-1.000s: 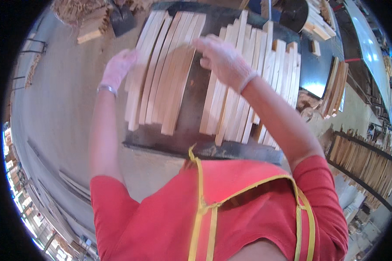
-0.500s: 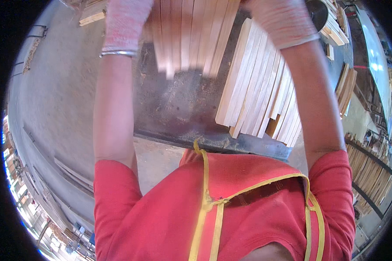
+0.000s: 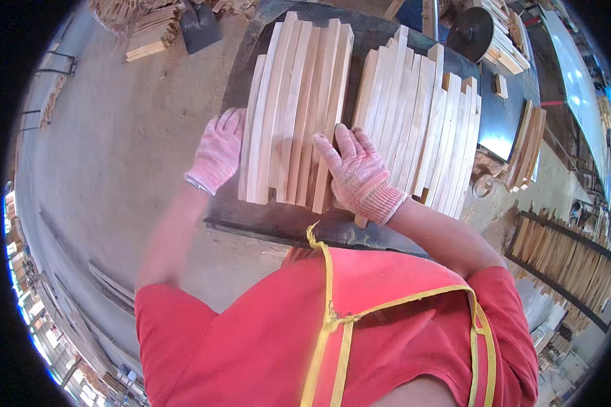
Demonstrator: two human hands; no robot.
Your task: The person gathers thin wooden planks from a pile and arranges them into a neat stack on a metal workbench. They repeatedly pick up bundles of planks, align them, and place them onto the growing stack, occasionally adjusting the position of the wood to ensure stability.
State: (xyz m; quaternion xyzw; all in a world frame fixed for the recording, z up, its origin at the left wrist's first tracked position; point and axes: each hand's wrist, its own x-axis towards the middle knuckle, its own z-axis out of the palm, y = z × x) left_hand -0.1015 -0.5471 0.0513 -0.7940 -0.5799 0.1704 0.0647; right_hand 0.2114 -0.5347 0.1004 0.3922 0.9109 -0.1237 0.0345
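Note:
Long pale wooden strips (image 3: 295,115) lie side by side in a row on a dark metal table (image 3: 258,220). A second row of wooden strips (image 3: 414,119) lies to its right, with uneven ends. My left hand (image 3: 218,150), in a pinkish knit glove, rests against the left side of the first row, fingers extended. My right hand (image 3: 358,173), gloved alike, lies by the near right end of that row with its fingers spread. Its fingertips reach the gap between the two rows. Neither hand grips a strip.
A dark round disc (image 3: 470,34) stands beyond the right row, beside more stacked wood (image 3: 512,41). A rack of upright strips (image 3: 567,254) is on the right. At the far left a flat shovel blade (image 3: 200,28) lies near a small wood pile (image 3: 151,34).
The left row of strips, held between both hands at the far side earlier, now lies flat on the table. Both hands have come nearer and let go, resting at its sides.

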